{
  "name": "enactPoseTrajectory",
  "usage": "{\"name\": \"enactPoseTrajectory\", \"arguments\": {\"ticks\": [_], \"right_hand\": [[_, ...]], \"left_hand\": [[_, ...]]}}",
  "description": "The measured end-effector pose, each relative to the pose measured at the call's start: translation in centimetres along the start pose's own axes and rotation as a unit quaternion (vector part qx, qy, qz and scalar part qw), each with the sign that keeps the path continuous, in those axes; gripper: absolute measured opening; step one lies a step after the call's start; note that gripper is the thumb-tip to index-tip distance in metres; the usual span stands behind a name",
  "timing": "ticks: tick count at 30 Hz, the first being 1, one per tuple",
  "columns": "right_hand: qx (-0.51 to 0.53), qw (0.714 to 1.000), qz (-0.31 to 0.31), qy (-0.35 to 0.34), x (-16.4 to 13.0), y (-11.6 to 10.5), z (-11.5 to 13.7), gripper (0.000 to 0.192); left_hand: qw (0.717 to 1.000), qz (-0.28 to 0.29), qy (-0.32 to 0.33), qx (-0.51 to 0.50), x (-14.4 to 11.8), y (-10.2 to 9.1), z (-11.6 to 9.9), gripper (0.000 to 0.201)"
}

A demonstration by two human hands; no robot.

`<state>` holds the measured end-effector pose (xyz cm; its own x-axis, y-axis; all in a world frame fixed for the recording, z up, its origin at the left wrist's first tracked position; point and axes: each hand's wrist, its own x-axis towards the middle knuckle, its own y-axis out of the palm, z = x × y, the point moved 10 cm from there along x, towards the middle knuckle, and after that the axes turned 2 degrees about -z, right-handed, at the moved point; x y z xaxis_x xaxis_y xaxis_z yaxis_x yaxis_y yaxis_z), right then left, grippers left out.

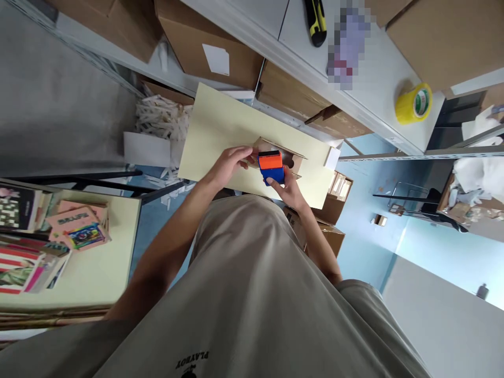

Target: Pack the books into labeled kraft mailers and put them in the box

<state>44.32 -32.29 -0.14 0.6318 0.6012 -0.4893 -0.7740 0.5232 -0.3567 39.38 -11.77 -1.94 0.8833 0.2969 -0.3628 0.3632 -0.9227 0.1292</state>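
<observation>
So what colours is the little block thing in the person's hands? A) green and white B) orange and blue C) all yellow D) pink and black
B: the small block held between the left hand and the right hand, at the small open cardboard box, is orange on top and blue below.

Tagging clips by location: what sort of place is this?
Probably a packing or stock room: cardboard boxes on metal shelving, yellow packing tape and a utility knife on the table, shredded paper filler below.

One orange-blue block (271,167), one small carton (289,155), one tape roll (413,103) (yellow), two hands.
</observation>
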Motion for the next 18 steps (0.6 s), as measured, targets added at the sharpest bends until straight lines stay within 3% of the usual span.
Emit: {"name": "enactPoseTrajectory", "arguments": {"ticks": [5,12,18], "right_hand": [[-0.037,0.999,0.013,0.000,-2.0,-0.3,2.1,0.078],[-0.117,0.991,0.052,0.031,-1.9,-0.9,3.2,0.065],[-0.142,0.979,0.101,0.108,0.1,-2.4,4.0,0.078]], "left_hand": [[0.997,0.044,-0.047,-0.046,1.0,0.4,0.1,0.039],[0.989,0.041,-0.068,-0.123,0.0,0.5,2.3,0.040],[0.986,-0.031,-0.071,-0.145,0.9,0.7,4.6,0.031]]}}
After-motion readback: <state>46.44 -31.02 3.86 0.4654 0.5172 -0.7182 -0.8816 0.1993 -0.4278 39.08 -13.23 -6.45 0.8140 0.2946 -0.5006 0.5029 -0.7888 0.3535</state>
